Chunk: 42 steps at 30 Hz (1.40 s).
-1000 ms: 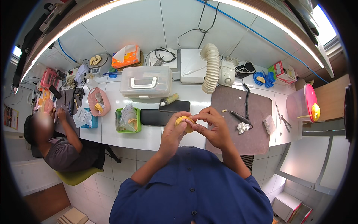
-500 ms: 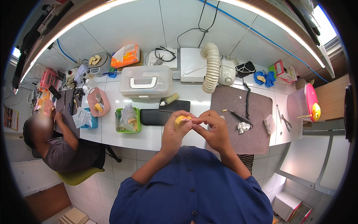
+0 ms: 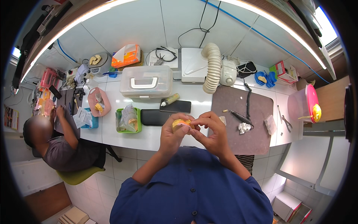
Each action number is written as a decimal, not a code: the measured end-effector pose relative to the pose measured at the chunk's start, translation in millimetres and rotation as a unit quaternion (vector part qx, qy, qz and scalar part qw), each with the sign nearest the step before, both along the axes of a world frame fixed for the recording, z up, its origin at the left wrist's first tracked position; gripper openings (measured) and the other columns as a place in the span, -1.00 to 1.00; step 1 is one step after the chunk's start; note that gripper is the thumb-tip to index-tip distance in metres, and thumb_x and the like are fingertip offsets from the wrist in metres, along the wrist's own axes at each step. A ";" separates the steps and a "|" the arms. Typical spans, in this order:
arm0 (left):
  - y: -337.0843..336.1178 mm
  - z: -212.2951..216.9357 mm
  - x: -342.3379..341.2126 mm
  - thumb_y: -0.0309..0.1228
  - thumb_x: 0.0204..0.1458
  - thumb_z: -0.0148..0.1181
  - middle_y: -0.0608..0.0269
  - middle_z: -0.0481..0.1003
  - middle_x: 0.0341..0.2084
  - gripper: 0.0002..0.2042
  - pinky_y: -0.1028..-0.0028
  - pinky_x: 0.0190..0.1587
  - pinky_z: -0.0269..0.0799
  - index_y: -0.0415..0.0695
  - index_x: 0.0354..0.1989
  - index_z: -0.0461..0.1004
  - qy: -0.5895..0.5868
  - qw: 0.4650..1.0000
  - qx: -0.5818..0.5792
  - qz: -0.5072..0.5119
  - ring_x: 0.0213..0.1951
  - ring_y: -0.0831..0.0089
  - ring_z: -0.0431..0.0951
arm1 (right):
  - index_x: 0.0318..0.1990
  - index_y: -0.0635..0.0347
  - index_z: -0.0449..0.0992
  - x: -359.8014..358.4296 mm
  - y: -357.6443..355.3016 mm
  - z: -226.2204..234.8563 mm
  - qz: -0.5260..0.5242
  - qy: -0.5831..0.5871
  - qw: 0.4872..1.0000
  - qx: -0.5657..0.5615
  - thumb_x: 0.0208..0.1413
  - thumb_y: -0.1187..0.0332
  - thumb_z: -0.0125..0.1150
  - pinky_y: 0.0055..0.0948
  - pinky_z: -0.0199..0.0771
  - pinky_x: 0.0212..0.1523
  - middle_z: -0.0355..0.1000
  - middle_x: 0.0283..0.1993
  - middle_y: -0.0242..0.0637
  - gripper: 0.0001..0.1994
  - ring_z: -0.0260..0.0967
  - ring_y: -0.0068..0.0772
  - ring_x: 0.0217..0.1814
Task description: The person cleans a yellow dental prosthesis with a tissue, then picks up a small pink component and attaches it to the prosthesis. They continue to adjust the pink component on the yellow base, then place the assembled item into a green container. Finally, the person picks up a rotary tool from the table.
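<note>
In front of my chest, above the table's near edge, my left hand (image 3: 170,135) is wrapped round a yellow dental cast (image 3: 179,124) with a pinkish-orange patch on top. My left thumb presses along its near side. My right hand (image 3: 212,130) meets it from the right, thumb and fingertips pinched together at the cast's edge. Whatever lies between those right fingertips is too small and covered to make out. Just beyond my hands lie a black phone (image 3: 179,106), a small bottle with a yellow-green body (image 3: 170,99) and a dark flat case (image 3: 153,117).
On the brown mat (image 3: 238,100) to the right lie a handpiece (image 3: 238,116), crumpled tissue (image 3: 244,128) and a small clear box (image 3: 270,124). A ribbed hose (image 3: 213,67) hangs over its far edge. Left stand a green basket (image 3: 138,128) and clear toolbox (image 3: 145,82). A co-worker (image 3: 63,142) sits far left.
The cast has turned slightly in my left hand, showing more of its orange top. My right fingers have shifted a little on its right edge, spreading slightly.
</note>
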<state>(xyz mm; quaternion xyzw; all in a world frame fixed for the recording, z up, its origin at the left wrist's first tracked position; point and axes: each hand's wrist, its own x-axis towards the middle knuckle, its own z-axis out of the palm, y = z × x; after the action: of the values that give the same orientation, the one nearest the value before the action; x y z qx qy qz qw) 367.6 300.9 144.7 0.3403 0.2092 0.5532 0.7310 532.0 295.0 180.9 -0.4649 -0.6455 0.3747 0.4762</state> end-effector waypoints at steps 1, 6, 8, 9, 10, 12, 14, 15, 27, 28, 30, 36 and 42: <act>-0.1 0.7 0.0 -0.52 0.21 0.05 0.03 0.45 -0.12 -0.81 0.32 -0.06 0.55 -0.20 -0.02 0.37 -0.004 1.000 0.001 0.000 -0.13 0.27 0.56 | -0.16 0.09 0.65 0.0 -0.1 0.2 -0.001 -0.002 1.000 0.006 -0.03 0.35 0.50 -0.53 0.26 -0.26 0.42 -0.26 -0.38 -0.74 0.33 -0.51 -0.21; -0.7 1.6 0.1 -0.54 0.19 0.04 0.03 0.46 -0.12 -0.79 0.33 -0.08 0.56 -0.20 -0.01 0.37 -0.010 1.000 0.007 0.000 -0.15 0.28 0.57 | -0.18 0.13 0.65 -0.7 -0.2 4.9 -0.007 -0.021 0.999 0.033 -0.07 0.43 0.49 -0.47 0.41 -0.23 0.41 -0.27 -0.32 -0.75 0.39 -0.42 -0.23; 0.3 2.8 -0.9 -0.52 0.18 0.05 0.02 0.47 -0.15 -0.78 0.33 -0.09 0.56 -0.20 -0.01 0.37 0.018 1.000 0.015 0.002 -0.17 0.28 0.57 | -0.16 0.13 0.64 -0.2 -1.4 2.8 -0.007 -0.027 0.999 0.034 -0.07 0.39 0.50 -0.47 0.40 -0.20 0.40 -0.25 -0.32 -0.73 0.38 -0.42 -0.21; 0.9 3.8 -2.2 -0.51 0.18 0.05 0.01 0.47 -0.16 -0.78 0.33 -0.09 0.56 -0.21 0.00 0.37 0.033 0.999 0.018 0.004 -0.18 0.28 0.58 | -0.15 0.13 0.63 0.7 -3.0 1.2 -0.003 -0.031 0.999 0.028 -0.07 0.35 0.52 -0.46 0.39 -0.16 0.39 -0.23 -0.32 -0.70 0.37 -0.43 -0.19; 2.1 6.0 -4.1 -0.49 0.17 0.08 0.01 0.48 -0.17 -0.76 0.33 -0.11 0.56 -0.21 0.00 0.36 0.020 1.000 -0.006 -0.019 -0.20 0.28 0.58 | -0.13 0.13 0.62 1.7 -3.9 0.4 0.001 -0.035 0.999 0.022 -0.07 0.31 0.53 -0.45 0.38 -0.12 0.39 -0.21 -0.32 -0.68 0.36 -0.43 -0.16; 5.6 10.6 -8.9 -0.44 0.14 0.12 -0.01 0.49 -0.20 -0.73 0.34 -0.14 0.56 -0.22 0.00 0.36 -0.005 0.996 -0.056 -0.063 -0.23 0.27 0.58 | -0.09 0.12 0.61 3.8 -3.0 0.9 0.006 -0.058 0.996 0.066 -0.12 0.26 0.57 -0.44 0.40 -0.10 0.37 -0.16 -0.28 -0.60 0.37 -0.38 -0.12; 12.0 4.8 -11.6 -0.39 0.12 0.16 -0.03 0.49 -0.23 -0.68 0.33 -0.19 0.56 -0.23 0.01 0.34 -0.090 0.982 -0.088 -0.143 -0.25 0.24 0.59 | -0.04 0.11 0.59 4.8 -3.1 0.2 0.020 -0.074 0.993 0.088 -0.17 0.22 0.59 -0.41 0.42 -0.06 0.35 -0.10 -0.24 -0.52 0.37 -0.33 -0.07; 14.2 0.3 -12.0 -0.36 0.10 0.18 -0.04 0.50 -0.25 -0.65 0.33 -0.21 0.56 -0.23 0.02 0.34 -0.131 0.969 -0.103 -0.183 -0.27 0.23 0.59 | -0.02 0.10 0.58 5.2 -3.4 -1.3 0.030 -0.079 0.993 0.088 -0.19 0.20 0.60 -0.39 0.42 -0.04 0.34 -0.07 -0.23 -0.48 0.37 -0.31 -0.05; 9.4 -30.3 -2.0 -0.33 0.03 0.34 -0.05 0.50 -0.32 -0.65 0.35 -0.37 0.58 -0.17 -0.11 0.34 -0.242 0.937 -0.060 -0.247 -0.42 0.20 0.60 | 0.08 0.03 0.54 -4.5 -10.2 9.9 0.061 -0.081 0.990 0.094 -0.24 0.23 0.60 -0.35 0.37 -0.06 0.31 0.05 -0.24 -0.38 0.34 -0.29 0.03; 8.8 -30.5 -2.2 -0.33 0.03 0.35 -0.05 0.50 -0.33 -0.64 0.35 -0.37 0.58 -0.17 -0.11 0.34 -0.249 0.934 -0.065 -0.248 -0.43 0.20 0.60 | 0.08 0.00 0.54 -5.0 -10.6 11.6 0.062 -0.083 0.990 0.092 -0.25 0.25 0.59 -0.36 0.34 -0.09 0.30 0.07 -0.27 -0.39 0.32 -0.30 0.04; 7.9 -30.9 -2.7 -0.32 0.01 0.38 -0.04 0.50 -0.34 -0.63 0.35 -0.37 0.58 -0.17 -0.11 0.34 -0.263 0.929 -0.075 -0.250 -0.44 0.20 0.60 | 0.08 0.00 0.54 -5.9 -10.2 12.9 0.063 -0.085 0.990 0.096 -0.23 0.25 0.58 -0.36 0.33 -0.11 0.31 0.07 -0.27 -0.40 0.32 -0.31 0.02; 13.8 -17.6 -2.9 -0.39 0.10 0.21 0.02 0.49 -0.29 -0.69 0.33 -0.22 0.56 -0.20 -0.02 0.35 -0.156 0.967 -0.092 -0.178 -0.24 0.27 0.58 | 0.01 -0.02 0.60 -1.7 -5.7 -3.1 0.008 -0.070 0.994 0.086 -0.18 0.32 0.51 -0.38 0.31 -0.14 0.34 0.04 -0.29 -0.52 0.31 -0.33 -0.02; 14.8 -0.8 -6.8 -0.45 0.07 0.13 -0.03 0.47 -0.13 -0.57 0.29 0.03 0.49 -0.24 0.13 0.26 -0.026 0.979 -0.144 -0.145 -0.07 0.23 0.56 | -0.07 -0.08 0.66 9.1 -3.9 -7.6 -0.027 -0.093 0.993 0.061 -0.12 0.41 0.43 -0.41 0.30 -0.20 0.41 -0.03 -0.34 -0.63 0.32 -0.38 -0.05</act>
<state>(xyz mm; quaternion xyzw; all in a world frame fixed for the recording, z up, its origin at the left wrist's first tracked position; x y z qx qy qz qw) 360.9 315.7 143.9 0.2435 0.2161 0.4140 0.8500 541.0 291.1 173.3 -0.4852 -0.6959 0.2762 0.4517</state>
